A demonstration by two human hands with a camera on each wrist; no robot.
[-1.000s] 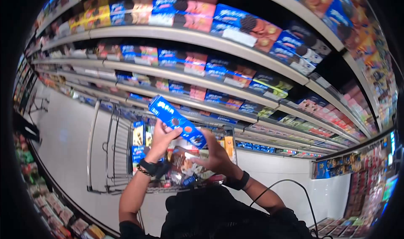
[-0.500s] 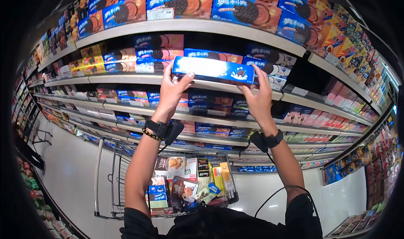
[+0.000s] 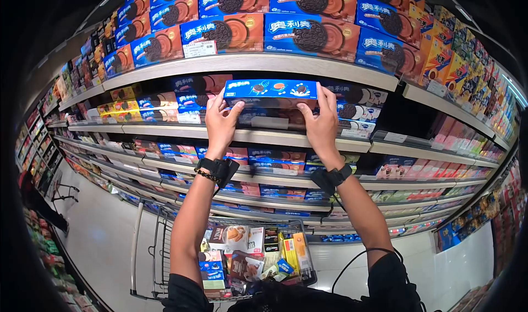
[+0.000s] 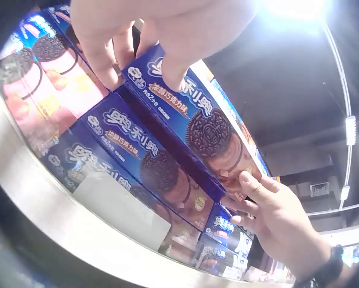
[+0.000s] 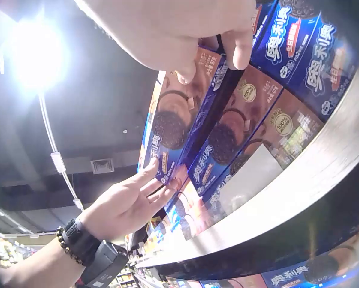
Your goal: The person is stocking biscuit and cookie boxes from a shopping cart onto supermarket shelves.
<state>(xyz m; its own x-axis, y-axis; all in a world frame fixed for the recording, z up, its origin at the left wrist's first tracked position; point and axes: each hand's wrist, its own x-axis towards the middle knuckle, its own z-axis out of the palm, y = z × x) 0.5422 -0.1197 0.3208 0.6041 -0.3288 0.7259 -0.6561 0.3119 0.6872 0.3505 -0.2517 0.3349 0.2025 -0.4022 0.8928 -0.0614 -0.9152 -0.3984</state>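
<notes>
A: Where's the box (image 3: 272, 87)?
B: Up at the shelf (image 3: 275, 136), just above a stack (image 4: 149, 159) of matching ones. The strip between is too dark to tell whether they touch.
A: And the hands?
B: Left hand (image 3: 221, 124) grips one end, right hand (image 3: 322, 124) the other, each partly closed, thumbs on the front. The box hides some fingertips from the head camera; in both wrist views the nearer hand is cut off at the top and covers some of the printing.
A: Can you read the label (image 4: 122, 210)?
B: No, it's washed out to a pale patch, hiding part of the lower stack.
A: The cart (image 3: 157, 251)?
B: Below, its near edge partly behind dark clothing. The packs (image 3: 236, 238) inside overlap. Far left, someone else (image 3: 41, 202) is a dim, dark figure.
</notes>
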